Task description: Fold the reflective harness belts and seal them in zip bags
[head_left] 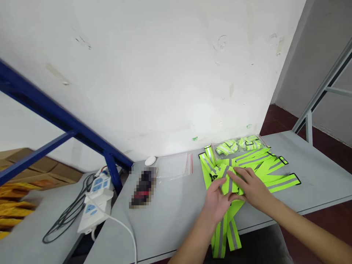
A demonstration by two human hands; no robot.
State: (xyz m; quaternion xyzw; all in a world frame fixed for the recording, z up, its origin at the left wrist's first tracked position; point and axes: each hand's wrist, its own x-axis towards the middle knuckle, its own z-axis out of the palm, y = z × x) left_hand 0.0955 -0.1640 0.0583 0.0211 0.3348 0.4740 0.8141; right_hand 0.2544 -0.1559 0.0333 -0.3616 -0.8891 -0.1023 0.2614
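Note:
A neon-yellow reflective vest [264,167] with grey stripes lies spread on the grey table [176,205], its straps hanging over the front edge. My left hand [217,201] rests on the vest's folded middle, fingers flat and stretched out. My right hand [251,187] lies just beside it, fingers spread and pressing down on the same fold. Neither hand grips anything.
Packed vests in a clear bag [239,145] lie behind the spread one. Empty zip bags [176,167] and a white round object [150,160] sit near the wall. A blurred dark item [143,187] lies mid-table. White power strips [95,205] with cables, a blue frame [82,134] and cardboard boxes [22,176] stand at left.

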